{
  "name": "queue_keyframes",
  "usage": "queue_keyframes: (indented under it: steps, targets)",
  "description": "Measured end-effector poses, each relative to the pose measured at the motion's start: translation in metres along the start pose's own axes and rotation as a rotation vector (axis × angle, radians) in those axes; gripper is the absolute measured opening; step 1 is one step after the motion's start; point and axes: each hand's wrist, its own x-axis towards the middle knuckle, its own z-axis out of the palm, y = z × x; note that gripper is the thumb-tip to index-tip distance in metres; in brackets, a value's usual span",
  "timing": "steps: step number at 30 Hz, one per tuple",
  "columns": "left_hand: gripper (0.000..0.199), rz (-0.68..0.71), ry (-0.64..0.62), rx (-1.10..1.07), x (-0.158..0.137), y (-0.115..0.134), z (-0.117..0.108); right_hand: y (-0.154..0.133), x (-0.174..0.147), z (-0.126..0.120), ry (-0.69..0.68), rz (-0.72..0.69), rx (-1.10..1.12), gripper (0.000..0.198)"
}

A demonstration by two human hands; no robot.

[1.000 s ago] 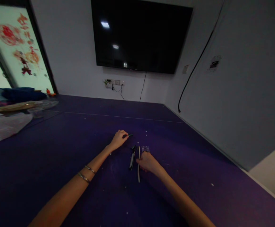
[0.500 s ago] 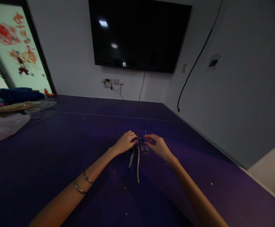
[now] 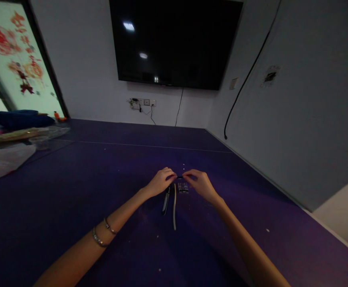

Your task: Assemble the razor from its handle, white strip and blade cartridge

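Note:
My left hand [image 3: 161, 182] and my right hand [image 3: 200, 183] meet above the dark purple table [image 3: 72, 191], each pinching one end of a small dark stick-like piece [image 3: 179, 177]. Just below it lies a small patterned rectangular case [image 3: 182, 187]. A dark slim tool [image 3: 165, 200] and a pale thin strip [image 3: 174, 206] lie side by side under my hands. Two bracelets circle my left forearm [image 3: 102, 235].
A large black screen [image 3: 174, 44] hangs on the far wall above wall sockets [image 3: 142, 103]. A grey wall runs along the table's right edge. Cloth, plastic and a wooden board [image 3: 9, 137] are piled at the far left by a decorated window.
My left hand carried the small dark piece rightward. My right hand left the strip on the table, rose, and took hold of the piece's other end.

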Motion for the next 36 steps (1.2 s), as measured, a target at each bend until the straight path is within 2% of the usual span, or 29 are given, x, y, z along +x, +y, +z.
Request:
queue_keyframes:
  steps: [6,9,12,15,18,22,26,30,36]
  targets:
    - [0.018,-0.107,0.077,-0.075,0.000,0.001,0.004,0.002,-0.001,0.001,-0.020,0.107,0.107,0.022]
    - [0.019,-0.205,0.085,-0.139,0.000,0.001,0.006,0.003,-0.002,0.002,-0.040,0.071,0.106,0.021]
    - [0.026,-0.270,0.034,-0.203,0.000,0.000,0.008,0.005,-0.002,0.002,-0.026,0.041,0.103,0.020]
    - [0.027,-0.239,0.025,-0.187,0.000,-0.001,0.009,0.009,-0.001,-0.001,-0.019,0.046,0.110,0.021]
    - [0.026,-0.159,0.049,-0.028,-0.002,-0.001,0.011,0.018,-0.001,-0.006,-0.004,0.084,0.097,0.022]
    - [0.045,-0.094,-0.119,0.219,-0.004,0.001,0.015,0.037,-0.004,-0.008,-0.020,0.173,0.026,0.023]
    - [0.062,-0.069,-0.271,0.344,0.000,0.000,0.026,0.057,-0.009,-0.004,-0.087,0.216,0.001,0.025]
    - [0.065,-0.055,-0.377,0.367,0.007,-0.004,0.040,0.070,-0.013,0.000,-0.127,0.158,-0.025,0.022]
    - [0.061,-0.035,-0.406,0.374,0.009,-0.010,0.048,0.075,-0.015,0.004,-0.144,0.121,-0.035,0.020]
